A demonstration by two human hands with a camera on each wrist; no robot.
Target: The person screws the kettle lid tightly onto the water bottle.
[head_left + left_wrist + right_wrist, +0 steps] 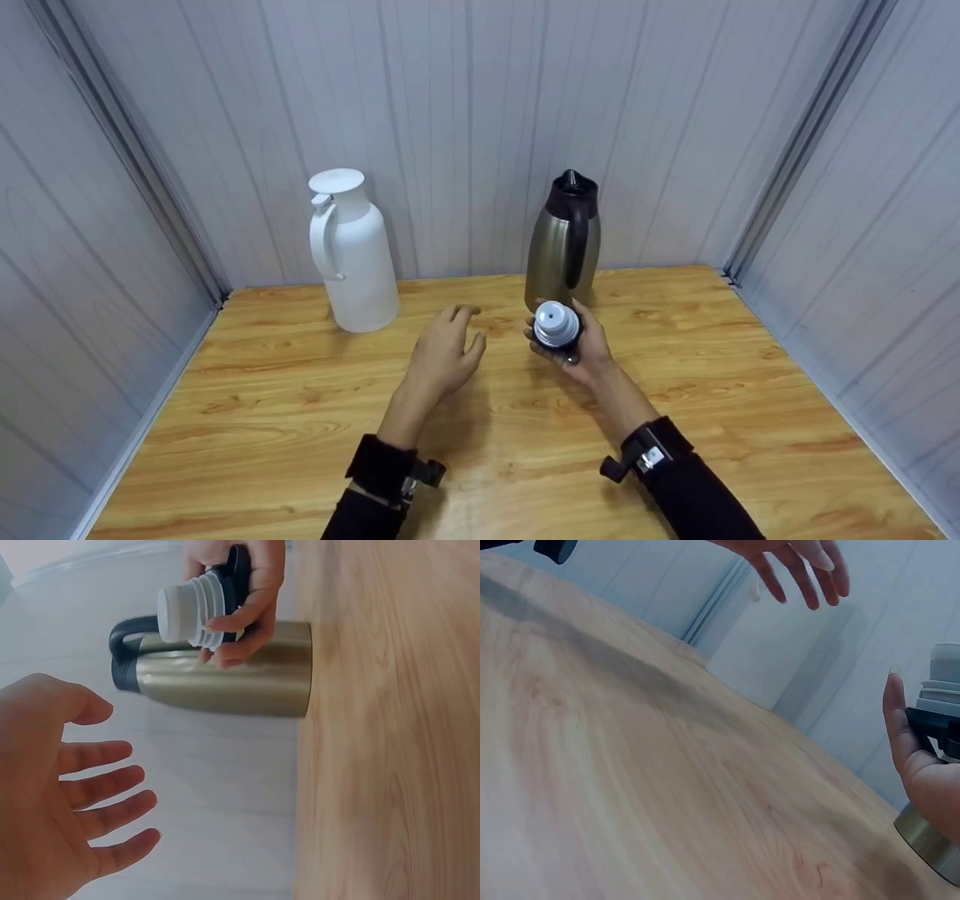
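The right hand [583,346] grasps a stopper [556,325], fingers curled round its black cap, the white threaded plug pointing up toward the head camera. It is held above the table [480,442], just in front of the steel flask [563,244], which stands upright near the back wall with its black collar and handle facing the person. No brand, label or writing can be read on the flask, the stopper or the white jug [350,251].

The left hand [447,351] is released, fingers spread and relaxed, holding nothing, hovering over the wood beside the right hand and apart from the stopper.

The white jug stands upright at the back left, well apart from the flask. Walls close the table on three sides; bare wood lies between the hands and the near edge.
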